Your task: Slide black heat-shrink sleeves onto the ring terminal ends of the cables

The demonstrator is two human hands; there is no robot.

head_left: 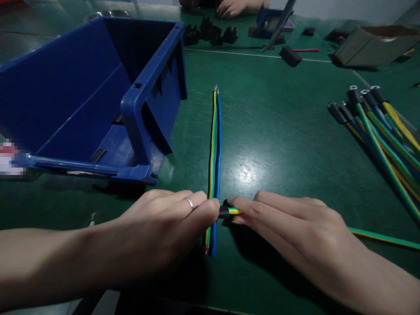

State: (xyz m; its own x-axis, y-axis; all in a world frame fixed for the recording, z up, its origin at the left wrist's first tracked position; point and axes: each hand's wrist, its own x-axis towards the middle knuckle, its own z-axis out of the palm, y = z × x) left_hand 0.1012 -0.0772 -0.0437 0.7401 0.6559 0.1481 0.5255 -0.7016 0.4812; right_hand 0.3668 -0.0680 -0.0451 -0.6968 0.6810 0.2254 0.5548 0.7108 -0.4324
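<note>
A dark green work mat (282,131) covers the bench, glossy under a patch of reflected light. At the far left a blue plastic bin (98,92) lies tipped on its side, its open mouth facing the viewer. Below it the left hand (164,227) reaches in from the left edge, forearm low and nearly level, knuckles up, a ring on 1 finger; its fingertips are drawn together and press on 2 wires (215,166), 1 yellow-green and 1 blue, which lie side by side and run straight away from the viewer, metal tips at the far end. Just right of those wires the right hand (295,227) comes in from the lower right, palm down, fingers stretched almost flat and close together, pinching a yellow-green wire with a black sleeve (229,211); the sleeve end nearly meets the left fingertips, and the wire trails off to the right behind the hand. Farther right a bundle of sleeved wires (377,131) lies slanted. Across the bench, black parts (213,34) and another person's hand (231,8) show at the top.
</note>
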